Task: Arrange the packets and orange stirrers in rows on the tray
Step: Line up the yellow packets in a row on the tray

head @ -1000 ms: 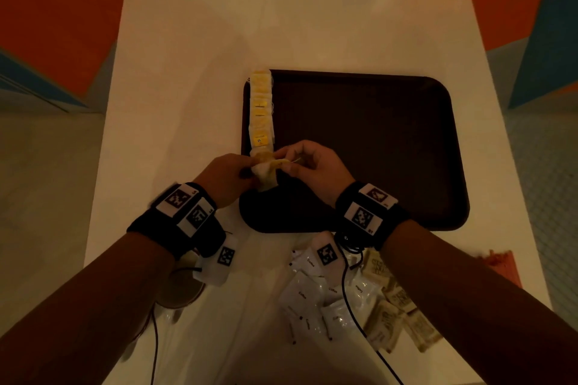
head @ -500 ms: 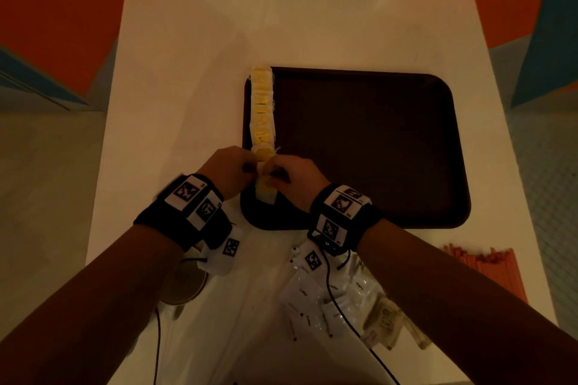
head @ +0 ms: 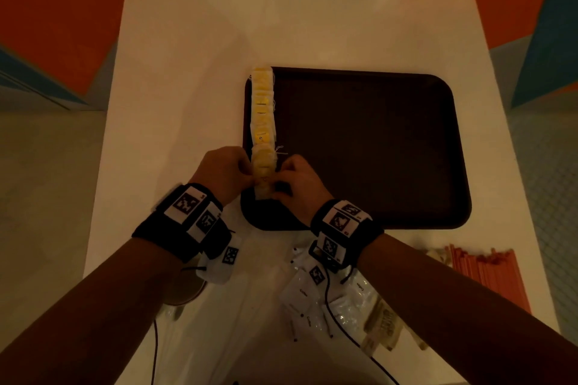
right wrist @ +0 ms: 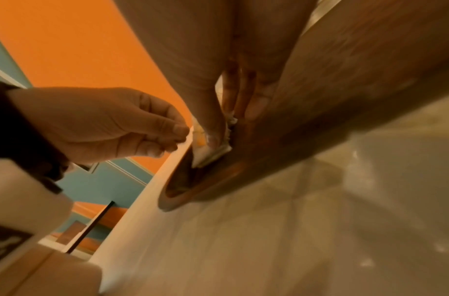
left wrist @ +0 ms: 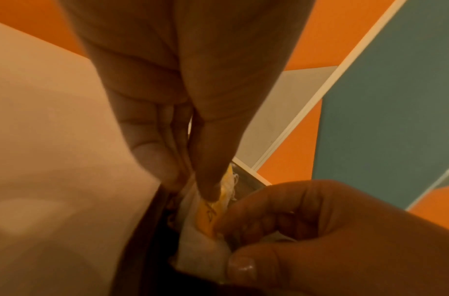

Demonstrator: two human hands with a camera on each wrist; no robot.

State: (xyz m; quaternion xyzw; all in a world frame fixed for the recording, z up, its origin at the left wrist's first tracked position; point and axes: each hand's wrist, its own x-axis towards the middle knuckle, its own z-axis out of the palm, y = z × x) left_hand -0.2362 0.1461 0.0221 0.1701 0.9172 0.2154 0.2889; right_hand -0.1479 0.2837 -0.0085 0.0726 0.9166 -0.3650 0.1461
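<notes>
1. White paper packet with a yellow label (head: 263, 180), lying at the near end of the column of like packets (head: 263, 109) that runs along the left edge of the dark brown rectangular plastic tray (head: 369, 147); loose white strings trail from the column onto the tray floor.
2. Left hand (head: 222, 172): fingers drawn together, fingertips (left wrist: 210, 190) pinching the left edge of the packet; the thumb tip presses on the yellow label in the left wrist view.
3. Right hand (head: 298, 184): fingers curled, thumb and forefinger pinching the packet's right edge at the tray floor, as the right wrist view shows.
4. Writing: a dark mark on the yellow label is too blurred to read.
5. Loose heap of white sachets (head: 308, 300) on the white table (head: 194, 40), just in front of the tray's near rim; small dark print on them, not legible. Tan printed sachets (head: 383, 325) lie to their right.
6. Bundle of orange stirrers (head: 491, 275), lying side by side on the table at the near right, off the tray.
7. Black wristbands with square black-and-white coded markers (head: 187, 205) on both wrists.
</notes>
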